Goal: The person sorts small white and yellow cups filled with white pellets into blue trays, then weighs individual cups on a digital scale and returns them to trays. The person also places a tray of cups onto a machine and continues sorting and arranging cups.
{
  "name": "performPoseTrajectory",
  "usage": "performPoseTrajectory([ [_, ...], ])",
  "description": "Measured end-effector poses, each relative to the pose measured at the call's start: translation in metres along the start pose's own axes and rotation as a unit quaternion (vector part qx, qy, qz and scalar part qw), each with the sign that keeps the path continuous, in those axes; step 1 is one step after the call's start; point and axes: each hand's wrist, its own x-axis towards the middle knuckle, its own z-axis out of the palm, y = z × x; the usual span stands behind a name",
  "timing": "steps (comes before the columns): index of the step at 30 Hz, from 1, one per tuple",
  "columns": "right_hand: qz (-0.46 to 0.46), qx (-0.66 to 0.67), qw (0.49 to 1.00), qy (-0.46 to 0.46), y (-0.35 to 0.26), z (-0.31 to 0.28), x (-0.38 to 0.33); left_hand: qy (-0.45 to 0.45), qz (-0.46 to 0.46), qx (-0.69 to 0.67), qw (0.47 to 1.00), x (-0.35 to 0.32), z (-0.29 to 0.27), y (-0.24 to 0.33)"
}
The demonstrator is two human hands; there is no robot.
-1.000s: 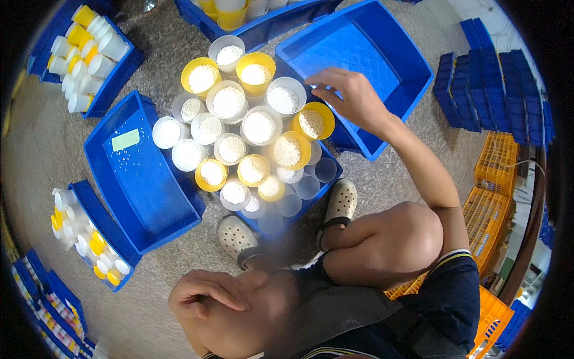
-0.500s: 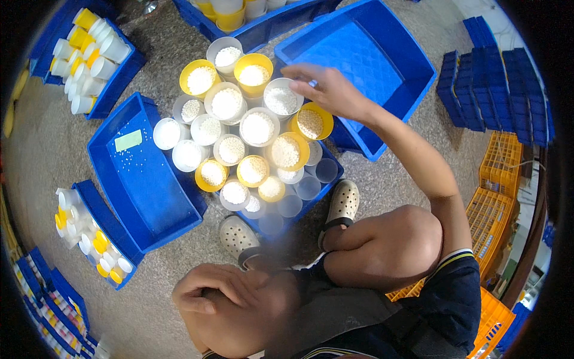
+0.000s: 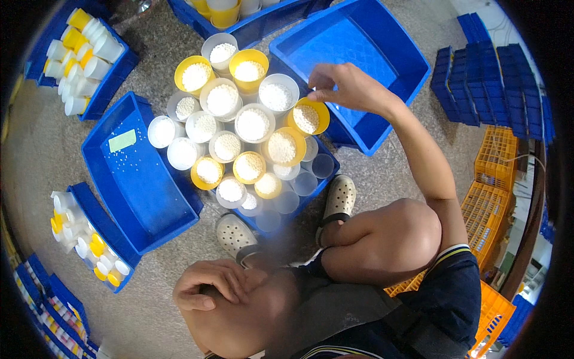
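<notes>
My right hand [image 3: 350, 88] is over the far right cups, fingers bent in and thumb tip near the rim of a yellow cup [image 3: 308, 118] of white pellets. What its fingers hold, if anything, is too small to make out. Beside it stands a translucent white cup [image 3: 277, 94] filled with white pellets. Several more white and yellow cups of pellets are crowded together, such as a yellow one [image 3: 248, 70] and a white one [image 3: 254, 123]. My left hand [image 3: 212, 284] rests over my left knee, fingers laid along it, holding nothing.
An open blue bin [image 3: 391, 105] stands at the far right. Another blue bin [image 3: 161, 224] at the left holds a pale green slip [image 3: 122, 141] and scattered pellets. Blue crates of cups lie farther left. Blue crates [image 3: 472, 90] and orange crates [image 3: 496, 164] are stacked at the right.
My right hand has moved slightly right, off the white cup's rim and closer to the yellow cup. The left hand stays on the knee. The view has shifted a little.
</notes>
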Motion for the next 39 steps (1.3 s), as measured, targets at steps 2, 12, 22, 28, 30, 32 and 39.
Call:
performPoseTrajectory([
  [2, 0.025, -0.025, 0.999, -0.028, 0.002, 0.007, -0.007, -0.013, 0.004, 0.006, 1.0, 0.001, -0.001, 0.0],
  [12, 0.07, -0.048, 0.991, -0.107, -0.007, 0.038, 0.004, -0.015, 0.01, 0.006, 1.0, 0.004, -0.002, 0.0],
  [22, 0.032, -0.03, 0.999, 0.012, -0.014, 0.022, -0.011, -0.001, 0.028, 0.017, 0.999, 0.002, -0.001, -0.004],
  [28, -0.213, -0.118, 0.955, 0.168, -0.053, 0.036, -0.042, 0.007, 0.018, 0.002, 1.0, 0.004, 0.0, -0.005],
  [30, -0.309, -0.131, 0.937, 0.093, -0.065, 0.049, -0.044, 0.011, 0.015, -0.004, 1.0, 0.005, 0.0, -0.006],
  [32, -0.345, -0.215, 0.911, 0.071, -0.069, 0.059, -0.046, 0.003, 0.013, -0.002, 1.0, 0.007, 0.0, -0.006],
  [39, -0.357, -0.283, 0.889, 0.036, -0.06, 0.078, -0.047, -0.019, 0.032, -0.004, 0.999, 0.013, -0.001, -0.003],
])
